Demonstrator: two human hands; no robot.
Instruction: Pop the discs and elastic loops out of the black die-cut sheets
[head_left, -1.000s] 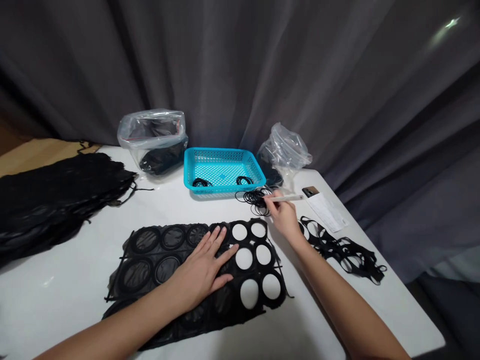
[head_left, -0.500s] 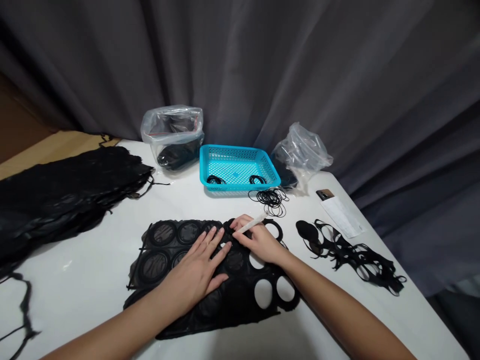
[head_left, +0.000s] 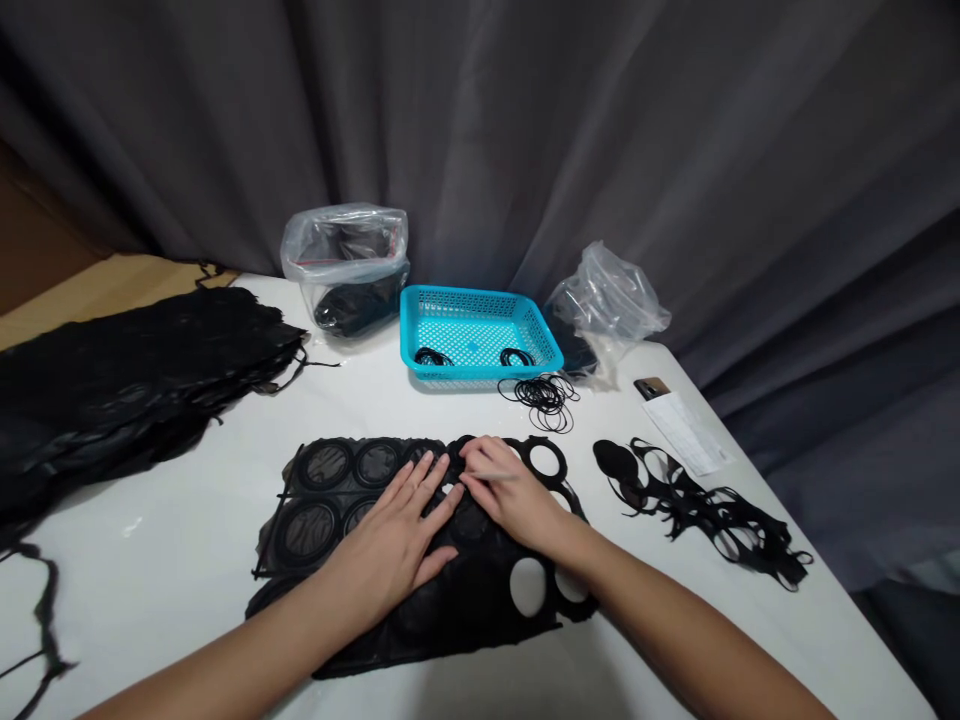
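Observation:
A black sheet (head_left: 427, 610) with rows of raised rings lies on the white table. Several circles at its right side are open holes with the white surface showing through; those at the left still have thin dark film inside. My left hand (head_left: 405, 525) rests flat on the sheet's middle, fingers stretched out. Just right of its fingertips, my right hand (head_left: 514, 495) pinches a slim, pale, pen-like tool (head_left: 491, 476) over a ring near the top edge. The tool's tip is hidden by the fingers, so its exact kind cannot be made out.
Behind the sheet stands a blue basket (head_left: 480, 372) holding thin black rings, with more loose rings (head_left: 544, 402) before it. Plastic bags (head_left: 345, 265) flank it. A black sheet pile (head_left: 135, 390) lies left; black scraps (head_left: 712, 510), paper (head_left: 686, 432) and a phone (head_left: 651, 387) lie right.
My right hand has turned over the ring, and the tool has swung from pointing up and right to lying nearly level. My left hand stays in place.

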